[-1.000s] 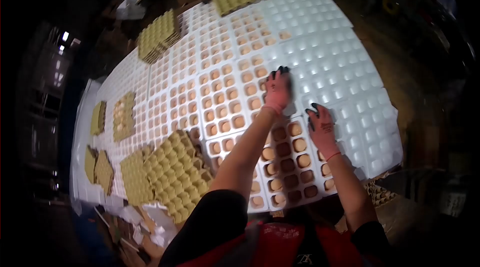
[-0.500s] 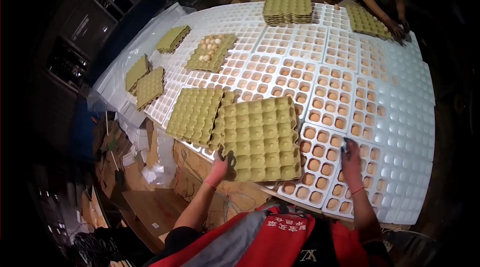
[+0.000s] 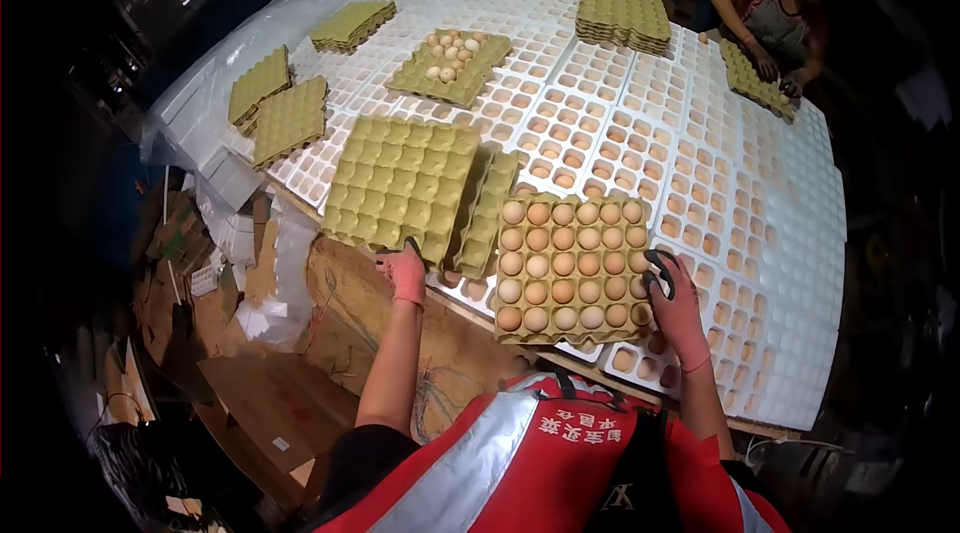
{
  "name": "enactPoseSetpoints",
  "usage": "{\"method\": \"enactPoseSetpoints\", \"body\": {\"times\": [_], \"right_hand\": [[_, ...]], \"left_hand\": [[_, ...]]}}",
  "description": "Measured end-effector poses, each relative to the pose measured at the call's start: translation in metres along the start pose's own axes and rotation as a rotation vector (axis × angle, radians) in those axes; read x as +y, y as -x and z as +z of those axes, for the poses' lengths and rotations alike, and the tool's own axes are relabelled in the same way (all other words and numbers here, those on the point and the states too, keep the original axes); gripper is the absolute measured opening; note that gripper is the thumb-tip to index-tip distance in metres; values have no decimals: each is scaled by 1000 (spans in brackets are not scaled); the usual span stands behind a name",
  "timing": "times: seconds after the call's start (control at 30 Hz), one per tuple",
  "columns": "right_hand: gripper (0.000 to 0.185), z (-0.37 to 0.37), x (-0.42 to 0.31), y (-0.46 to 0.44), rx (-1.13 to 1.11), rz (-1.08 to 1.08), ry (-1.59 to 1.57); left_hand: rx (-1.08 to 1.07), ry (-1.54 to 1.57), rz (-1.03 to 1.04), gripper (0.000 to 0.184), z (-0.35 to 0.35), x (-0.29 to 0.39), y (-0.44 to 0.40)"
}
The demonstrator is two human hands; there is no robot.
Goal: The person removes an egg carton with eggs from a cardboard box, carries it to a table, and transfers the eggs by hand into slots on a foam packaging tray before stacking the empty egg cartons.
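Note:
My left hand (image 3: pixel 404 271), in a pink and black glove, grips the near edge of an empty yellow-green pulp tray (image 3: pixel 402 183), which is tilted over other trays. A pulp tray full of eggs (image 3: pixel 563 265) lies to its right on the white foam trays. At that tray's right edge is my right hand (image 3: pixel 672 298), thumb and fingers curved against the rim by an egg. White foam trays (image 3: pixel 625 148) with eggs in their pockets spread beyond both hands. A narrow part of another pulp tray (image 3: pixel 486 213) shows between the two.
Pulp tray stacks stand at the far edge (image 3: pixel 622 18) and at the left (image 3: pixel 352 25). Another pulp tray (image 3: pixel 420 78) holds several eggs. At the far right a co-worker (image 3: pixel 775 23) handles a pulp tray (image 3: pixel 752 81). Cardboard (image 3: pixel 275 403) lies below the table's left edge.
My left hand has moved left with an empty pulp tray, and the tray full of eggs now shows. My right hand has come to that tray's right edge. The view has shifted too.

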State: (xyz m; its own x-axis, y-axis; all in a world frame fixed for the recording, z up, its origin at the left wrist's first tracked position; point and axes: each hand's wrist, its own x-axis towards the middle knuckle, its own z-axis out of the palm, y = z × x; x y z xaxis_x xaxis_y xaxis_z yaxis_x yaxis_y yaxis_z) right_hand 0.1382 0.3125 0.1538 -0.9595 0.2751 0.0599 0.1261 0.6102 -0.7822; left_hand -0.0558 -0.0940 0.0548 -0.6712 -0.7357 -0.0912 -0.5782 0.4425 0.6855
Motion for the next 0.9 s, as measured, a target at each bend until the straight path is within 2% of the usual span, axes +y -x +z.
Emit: {"method": "enactPoseSetpoints", "body": {"times": [0.03, 0.13, 0.17, 0.2, 0.23, 0.33, 0.37, 0.4, 0.47, 0.5, 0.57, 0.6, 0.63, 0.67, 0.7, 0.77, 0.83, 0.87, 0.9], "right_hand": [[44, 3, -3, 4, -16, -21, 29], [40, 6, -10, 17, -9, 79, -20], [39, 5, -1, 25, 4, 141, -16], [38, 14, 30, 33, 95, 88, 90], [38, 10, 32, 38, 101, 111, 134], [39, 3, 37, 52, 127, 183, 149], [39, -2, 31, 53, 128, 207, 127], [41, 1, 41, 53, 151, 223, 125], [47, 10, 70, 48, 139, 260, -1], [49, 14, 70, 42, 147, 277, -68], [61, 21, 64, 18, 17, 367, -366], [65, 45, 86, 4, 11, 350, -449], [67, 49, 86, -6, -10, 308, -355], [67, 52, 87, -15, -28, 335, -217], [73, 39, 68, -11, -25, 454, -240], [78, 43, 68, -5, 116, 470, -41], [79, 21, 66, 13, 191, 464, -182], [76, -1, 71, 29, 217, 444, -227], [77, -17, 77, 46, 271, 482, -193]], "left_hand": [[-17, 30, -88, 78, 0, 7, 3], [-188, 720, 30, 78, 50, -40, -25], [-240, 761, 89, 77, 45, -41, -29], [-340, 864, 75, 67, 14, -16, -1], [-392, 934, 233, 56, 21, -26, -9], [-458, 904, 167, 46, -17, -2, 25], [-552, 782, 94, 48, -15, -13, 12], [-388, 668, 24, 51, -7, -28, 12], [-89, 437, 174, 57, -21, -22, 45], [43, 311, 382, 61, -32, -24, 69], [-463, 426, 471, 63, -33, -41, 104], [-637, 312, 511, 61, -25, -45, 121], [-822, 197, 568, 60, -6, -51, 138], [-778, 300, 504, 57, 32, -84, 131], [-742, 392, 436, 55, 69, -101, 125], [-826, 590, 197, 37, 14, -32, 191], [-970, 555, 261, 44, 17, -43, 186], [-1001, 600, 174, 38, 6, -33, 214], [-971, 618, 208, 35, 10, -35, 236]]}}
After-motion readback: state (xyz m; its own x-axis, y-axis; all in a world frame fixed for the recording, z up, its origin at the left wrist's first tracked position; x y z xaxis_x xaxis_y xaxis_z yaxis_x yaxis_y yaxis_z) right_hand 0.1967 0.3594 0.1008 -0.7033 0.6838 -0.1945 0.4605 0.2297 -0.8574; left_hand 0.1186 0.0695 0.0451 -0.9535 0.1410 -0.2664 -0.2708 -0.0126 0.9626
